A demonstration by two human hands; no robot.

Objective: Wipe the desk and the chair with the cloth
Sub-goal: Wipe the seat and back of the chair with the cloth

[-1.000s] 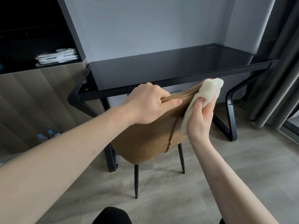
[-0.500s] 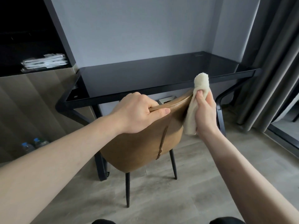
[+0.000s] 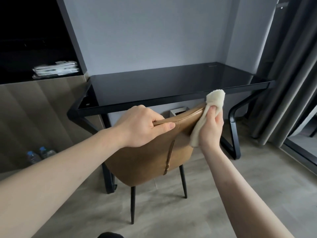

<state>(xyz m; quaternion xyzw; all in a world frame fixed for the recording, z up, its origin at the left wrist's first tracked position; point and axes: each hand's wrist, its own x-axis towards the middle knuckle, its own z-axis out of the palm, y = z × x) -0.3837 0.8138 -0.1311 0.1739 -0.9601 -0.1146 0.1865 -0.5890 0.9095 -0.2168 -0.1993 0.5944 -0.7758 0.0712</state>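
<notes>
Our left hand [image 3: 139, 125] grips the top edge of the tan leather chair [image 3: 147, 157] tucked against the black glass-topped desk [image 3: 171, 88]; our right hand [image 3: 211, 125] clutches the cream fleecy cloth [image 3: 215, 98], pressing it on the backrest's right end.

One camera on the person's head looks forward and down, close behind the chair [image 3: 151, 152].

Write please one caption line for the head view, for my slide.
Left hand grips the brown chair top; right hand presses a cream cloth on its edge.
</notes>
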